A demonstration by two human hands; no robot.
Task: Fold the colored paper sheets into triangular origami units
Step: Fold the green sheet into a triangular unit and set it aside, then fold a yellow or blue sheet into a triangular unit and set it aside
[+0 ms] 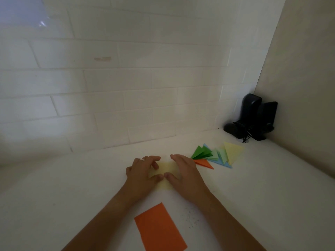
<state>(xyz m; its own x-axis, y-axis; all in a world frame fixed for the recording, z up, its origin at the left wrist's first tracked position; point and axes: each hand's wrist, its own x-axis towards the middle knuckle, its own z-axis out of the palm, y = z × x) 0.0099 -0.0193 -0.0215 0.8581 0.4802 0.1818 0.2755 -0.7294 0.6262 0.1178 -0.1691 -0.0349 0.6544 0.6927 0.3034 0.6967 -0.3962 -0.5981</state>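
Note:
A pale yellow paper sheet lies on the white counter, partly folded and partly hidden under both hands. My left hand rests on its left side with fingers curled and thumb pressing the paper. My right hand lies flat over its right side, thumb meeting the left thumb at the middle. An orange sheet lies flat nearer to me. Several folded triangular units, green, orange, blue and yellow, lie fanned out right of my right hand.
Two black speakers with a cable stand in the far right corner. A white tiled wall runs along the back and a plain wall closes the right side.

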